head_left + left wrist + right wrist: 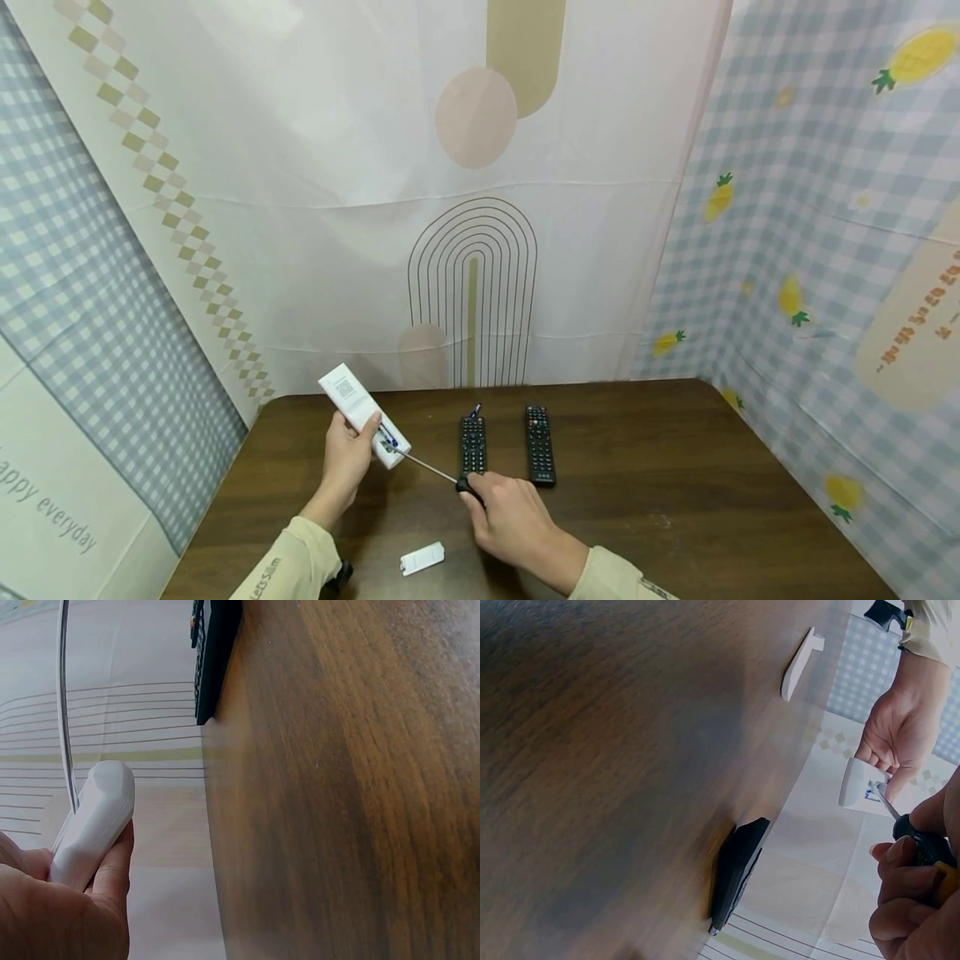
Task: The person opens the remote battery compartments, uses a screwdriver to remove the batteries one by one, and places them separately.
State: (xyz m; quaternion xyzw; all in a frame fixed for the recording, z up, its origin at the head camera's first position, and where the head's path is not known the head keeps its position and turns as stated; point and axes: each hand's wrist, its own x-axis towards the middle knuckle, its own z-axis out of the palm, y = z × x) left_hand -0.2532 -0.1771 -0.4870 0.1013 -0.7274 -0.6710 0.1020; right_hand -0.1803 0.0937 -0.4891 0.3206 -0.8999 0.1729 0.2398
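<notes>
Black remotes point(540, 448) beyond the right hand point(517, 518); white cover point(422, 558) between sleeves point(303, 552)

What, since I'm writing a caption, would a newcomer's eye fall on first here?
Probably the white remote, held tilted above the table by the left hand, with the screwdriver in the right hand pointing at its open compartment. Next, perhaps, two black remotes side by side beyond the right hand, and a small white cover lying between the forearms.
</notes>
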